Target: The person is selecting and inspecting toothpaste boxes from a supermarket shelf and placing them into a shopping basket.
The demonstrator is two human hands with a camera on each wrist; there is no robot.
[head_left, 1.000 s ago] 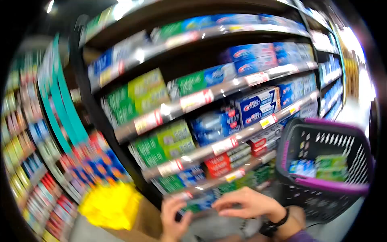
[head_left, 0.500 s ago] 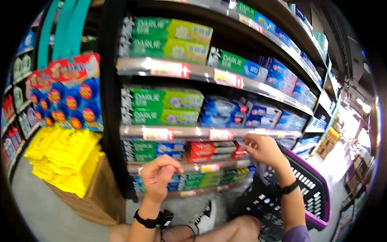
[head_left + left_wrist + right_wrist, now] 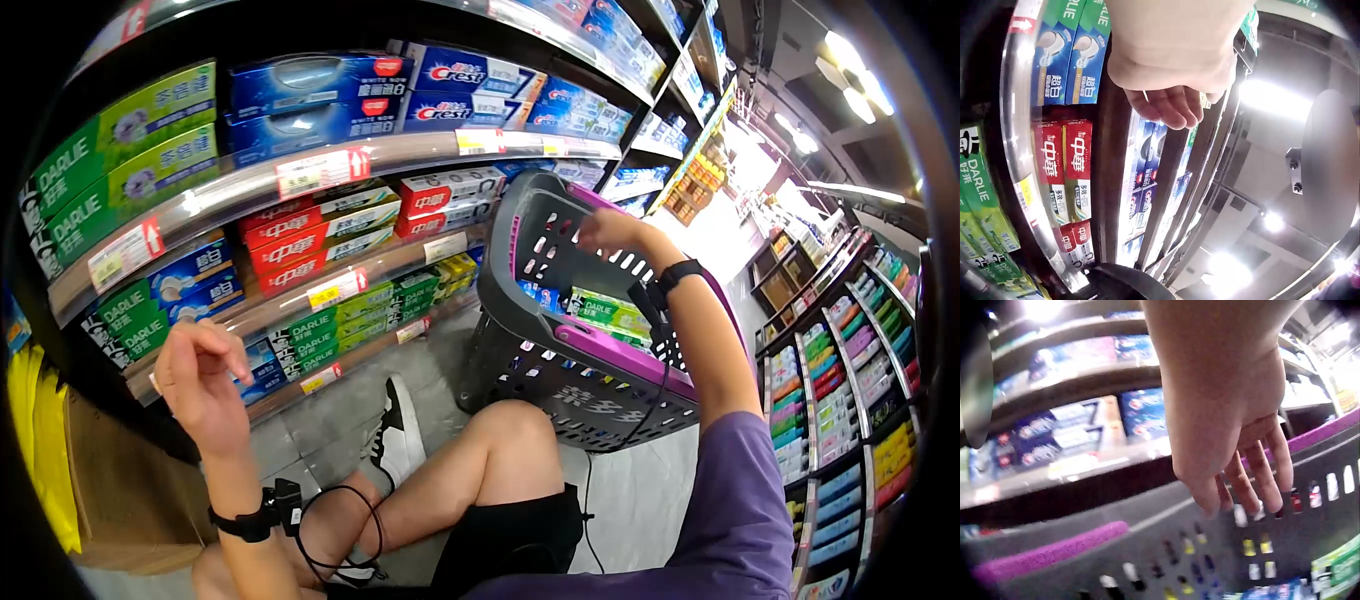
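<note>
Shelf rack (image 3: pixel 225 205) is standing stocked; basket (image 3: pixel 540 375) is sitting beside it, already holding green boxes (image 3: pixel 608 310) and blue packs (image 3: pixel 540 295). I'm reading loading as partly done; how much is left, I'm not seeing. Left hand (image 3: pixel 203 375) is hovering by the rack, fingers loosely bent, empty; right hand (image 3: pixel 612 235) is hanging over the basket, relaxed, empty. Rim is hiding the basket's bottom

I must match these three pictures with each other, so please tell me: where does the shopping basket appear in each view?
Head: the shopping basket stands right of centre, with the right hand above it.
Left wrist: not certain; a dark rounded edge at the bottom may be its rim.
Right wrist: its grey wall spans the lower part.
Shared landmark: the blue Crest boxes, visible in all three.
</note>
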